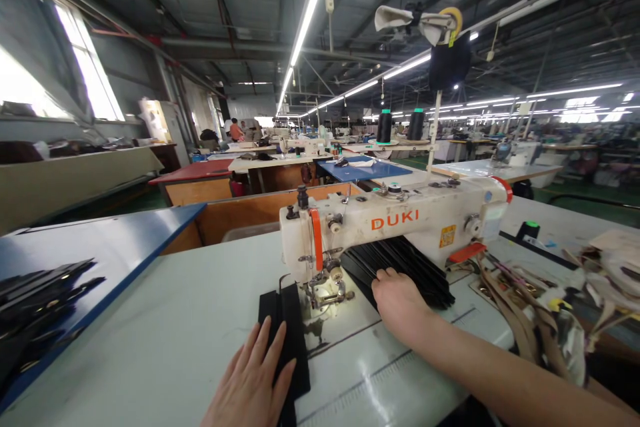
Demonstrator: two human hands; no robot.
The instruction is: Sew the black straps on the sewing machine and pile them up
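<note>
Pressing flat: left hand [253,377] lies palm-down on a black strip [285,330], fingers [260,347] spread and released, not gripping. Strip lies on the white worktop [165,320] at 6 o'clock from the sewing machine [395,223], its far end just beside the presser foot [325,290]. Right hand [397,300] at 3 o'clock of the foot, under the machine arm, knuckles up, fingers curled onto a stack of black pieces [405,267]; grip hidden, cannot tell if clenched. More black pieces [35,307] on the blue board [125,240] at 9 o'clock. Tan straps [515,313] piled at 3 o'clock, well apart from both hands. Two black thread cones [384,127] at 12 o'clock behind the machine.
</note>
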